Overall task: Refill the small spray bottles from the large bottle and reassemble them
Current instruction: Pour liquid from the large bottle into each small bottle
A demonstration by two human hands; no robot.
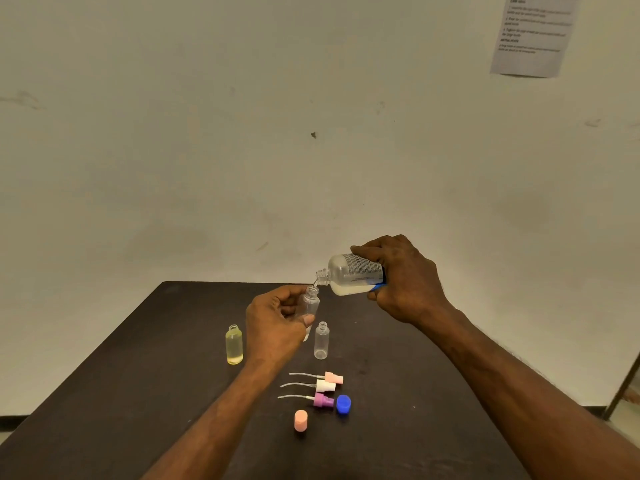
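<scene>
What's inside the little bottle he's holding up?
The small bottle in the left hand looks mostly clear. Liquid runs into its open neck from the large bottle. Its bottom is hidden behind the fingers, so the level cannot be seen.

Bench [138,393]: the 9 o'clock half is open dark surface, passable up to the yellow bottle [234,344], which stands upright beside my left wrist. The 3 o'clock side is open surface beneath my raised right forearm. At 12 o'clock, my left hand [277,320] and right hand [405,282] occupy the air above the far edge. The clear bottle [321,340] stands upright just at 3 o'clock of my left hand. Between my forearms at 6 o'clock, three spray heads [320,388] lie stacked in a row, the blue cap [343,404] just beside the lowest, the pink cap [300,420] nearer me.
</scene>
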